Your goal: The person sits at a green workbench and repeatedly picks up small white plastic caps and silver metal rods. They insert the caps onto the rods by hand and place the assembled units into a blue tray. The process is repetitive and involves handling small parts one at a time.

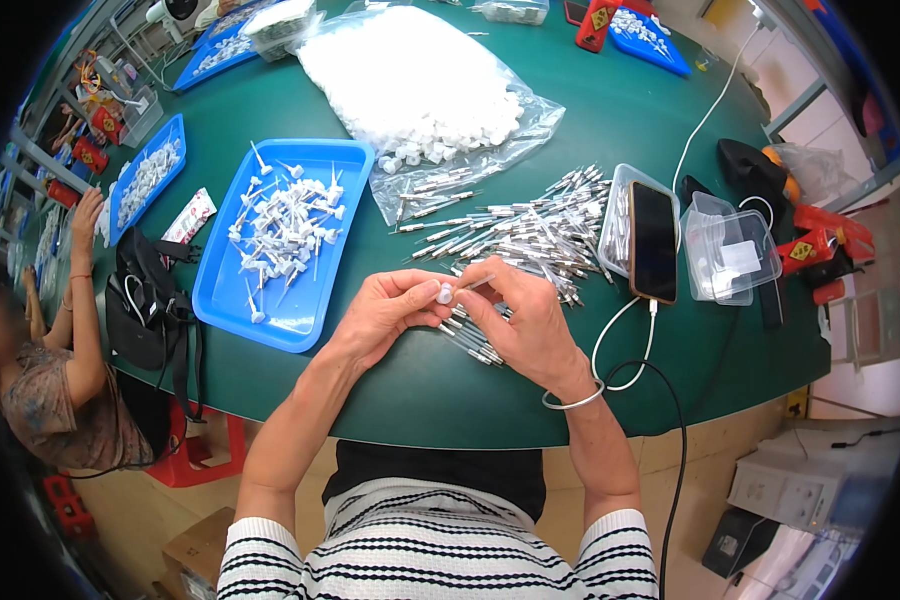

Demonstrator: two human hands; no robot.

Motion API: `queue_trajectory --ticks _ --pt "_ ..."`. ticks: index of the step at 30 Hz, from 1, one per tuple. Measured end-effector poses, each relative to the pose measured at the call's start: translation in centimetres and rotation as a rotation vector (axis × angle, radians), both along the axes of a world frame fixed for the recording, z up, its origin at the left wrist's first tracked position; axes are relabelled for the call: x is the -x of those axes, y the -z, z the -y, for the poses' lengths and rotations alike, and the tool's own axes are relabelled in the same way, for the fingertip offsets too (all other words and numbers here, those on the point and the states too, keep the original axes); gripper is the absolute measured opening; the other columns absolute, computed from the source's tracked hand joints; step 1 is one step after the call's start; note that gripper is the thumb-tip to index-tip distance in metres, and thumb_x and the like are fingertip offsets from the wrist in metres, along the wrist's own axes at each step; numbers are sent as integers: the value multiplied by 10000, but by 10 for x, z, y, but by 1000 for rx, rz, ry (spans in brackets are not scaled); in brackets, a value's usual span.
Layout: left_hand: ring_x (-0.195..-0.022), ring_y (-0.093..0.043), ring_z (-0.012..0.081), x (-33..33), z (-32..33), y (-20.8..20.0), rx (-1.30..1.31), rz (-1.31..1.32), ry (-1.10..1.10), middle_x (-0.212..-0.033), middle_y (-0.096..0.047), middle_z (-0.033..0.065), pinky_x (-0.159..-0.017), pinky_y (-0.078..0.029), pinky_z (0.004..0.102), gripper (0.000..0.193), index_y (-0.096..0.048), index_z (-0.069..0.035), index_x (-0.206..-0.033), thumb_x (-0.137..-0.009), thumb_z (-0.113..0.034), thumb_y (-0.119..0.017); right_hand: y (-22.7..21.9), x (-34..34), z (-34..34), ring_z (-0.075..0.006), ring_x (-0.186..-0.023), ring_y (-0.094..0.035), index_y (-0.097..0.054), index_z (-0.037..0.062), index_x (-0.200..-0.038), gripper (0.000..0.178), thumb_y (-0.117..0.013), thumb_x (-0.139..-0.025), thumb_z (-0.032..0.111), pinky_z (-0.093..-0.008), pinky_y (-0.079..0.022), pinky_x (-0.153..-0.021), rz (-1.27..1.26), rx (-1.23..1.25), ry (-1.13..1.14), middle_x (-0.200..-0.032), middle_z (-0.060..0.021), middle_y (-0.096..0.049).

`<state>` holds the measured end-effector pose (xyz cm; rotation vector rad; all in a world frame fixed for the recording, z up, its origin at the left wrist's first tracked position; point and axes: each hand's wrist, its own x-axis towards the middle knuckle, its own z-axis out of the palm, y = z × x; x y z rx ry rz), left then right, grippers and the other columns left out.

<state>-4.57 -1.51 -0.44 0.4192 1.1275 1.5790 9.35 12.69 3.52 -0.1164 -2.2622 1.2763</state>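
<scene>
Near the table's front edge my two hands meet. Between its thumb and fingertips my left hand [390, 312] pinches a small white plastic cap [445, 293]. My right hand [520, 318], wearing a bangle, is closed on a thin silvery rod [478, 283] whose end points at the cap; whether they touch is hidden by the fingertips. A loose pile of similar thin rods [540, 232] spreads beyond and under my right hand. Left of my hands lies a blue tray [305, 338] with many white caps on thin stems [285, 230]. Loose white caps [420, 80] fill a clear bag behind.
A phone [653, 240] with a white cable leans on a clear box at the right. Beside it sit clear plastic containers [735, 255]. A black bag [145, 295] rests at the left edge, near another person [65, 390]. More blue trays [148, 180] stand farther off.
</scene>
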Motion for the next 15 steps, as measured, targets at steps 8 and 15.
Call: queue_trajectory --ticks 8,15 --pt "-794 -670 121 0 1 3 -19 74 -35 -912 -683 90 -710 -565 206 250 -640 25 -1103 -928 -153 -613 4 1 3 -267 -692 -651 -612 8 -921 99 -642 -828 19 -330 -507 -600 -27 -36 17 -842 -124 -650" --pt "-829 -664 110 -1 1 2 -39 85 -51 -933 -682 76 -738 -556 206 246 -644 1 -1110 -927 -161 -618 9 3 3 -268 -710 -655 -626 12 -940 141 -672 -807 25 -334 -513 -613 -73 -64 17 -860 -116 -657"
